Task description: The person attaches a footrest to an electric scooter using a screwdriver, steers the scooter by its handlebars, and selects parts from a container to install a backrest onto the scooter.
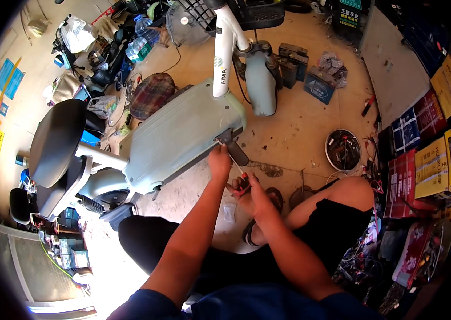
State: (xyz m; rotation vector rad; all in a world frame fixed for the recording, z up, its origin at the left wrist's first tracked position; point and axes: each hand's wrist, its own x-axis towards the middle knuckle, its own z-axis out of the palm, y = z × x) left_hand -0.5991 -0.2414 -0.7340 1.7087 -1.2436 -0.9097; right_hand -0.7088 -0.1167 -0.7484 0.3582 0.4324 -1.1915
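Two-Handed Tool Work, Near Side

The step in hand appears to be screwdriver work on the footpeg (pixel 238 154). It sits at the near edge of the footboard (pixel 175 136), toward the front corner, on a pale-green electric scooter (pixel 261 85). The right hand (pixel 247 193) grasps the red handle of the screwdriver (pixel 244 181); the left hand (pixel 220 161) is at the footpeg bracket (pixel 225 136), and whether it pinches the shaft or the bracket cannot be told. The next move likely calls for a steady, aligned tip before torque is applied.

Containers: a round metal basin (pixel 343 169) on the floor (pixel 297 130) holds jumbled dark parts, too small to identify. Along the floor's right edge, stacked cartons (pixel 432 169) conceal their contents.
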